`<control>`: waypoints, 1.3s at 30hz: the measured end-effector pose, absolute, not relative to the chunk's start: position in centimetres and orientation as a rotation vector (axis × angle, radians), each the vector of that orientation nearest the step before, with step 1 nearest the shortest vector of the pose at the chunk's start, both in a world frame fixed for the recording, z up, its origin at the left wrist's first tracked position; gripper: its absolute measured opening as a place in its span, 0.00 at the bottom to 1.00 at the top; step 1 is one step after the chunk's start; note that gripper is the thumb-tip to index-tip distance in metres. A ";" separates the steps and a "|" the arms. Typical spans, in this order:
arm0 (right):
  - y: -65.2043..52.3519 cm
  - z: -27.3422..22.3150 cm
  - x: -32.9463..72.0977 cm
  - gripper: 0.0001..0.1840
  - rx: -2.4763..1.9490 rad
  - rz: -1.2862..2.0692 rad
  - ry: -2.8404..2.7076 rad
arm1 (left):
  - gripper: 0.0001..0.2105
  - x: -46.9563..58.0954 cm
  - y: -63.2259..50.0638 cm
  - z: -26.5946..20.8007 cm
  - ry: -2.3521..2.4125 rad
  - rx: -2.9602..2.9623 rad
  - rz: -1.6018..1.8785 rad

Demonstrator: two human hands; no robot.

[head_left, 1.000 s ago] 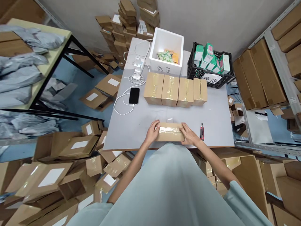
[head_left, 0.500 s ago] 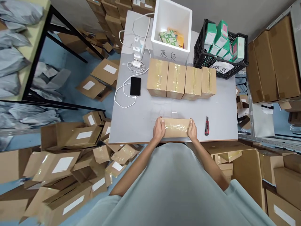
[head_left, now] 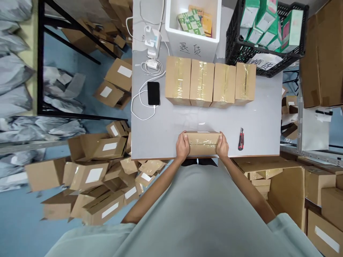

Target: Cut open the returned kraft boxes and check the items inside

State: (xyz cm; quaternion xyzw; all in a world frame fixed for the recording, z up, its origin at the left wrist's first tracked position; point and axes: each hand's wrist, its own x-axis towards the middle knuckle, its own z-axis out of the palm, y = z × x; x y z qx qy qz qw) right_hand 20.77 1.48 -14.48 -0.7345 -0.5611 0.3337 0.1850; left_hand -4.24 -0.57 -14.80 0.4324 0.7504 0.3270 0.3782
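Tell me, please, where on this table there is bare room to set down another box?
The grey table is bare right of the utility knife, and in the strip between the four taped boxes and the box gripped by the left hand and right hand. Also bare: below the phone. The far edge is crowded: foam box, crate, chargers.

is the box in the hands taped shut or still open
Shut. The box shows closed flaps with shiny clear tape across its top; the left hand and right hand grip its ends.

Left hand (head_left: 183, 146) and right hand (head_left: 222, 145) level, fingers curled inward, forearms angled inward.
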 end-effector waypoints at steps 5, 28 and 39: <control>1.4 -14.7 20.6 0.38 -2.031 0.983 -1.545 | 0.32 -4.2 -0.6 -14.7 1.982 1.108 0.775; 2.1 -16.9 20.8 0.48 -1.832 1.020 -1.453 | 0.33 -4.6 -0.1 -15.7 1.918 1.063 0.828; 4.8 -15.4 19.0 0.50 -1.701 1.267 -1.426 | 0.30 -7.2 1.8 -14.7 1.810 1.025 0.887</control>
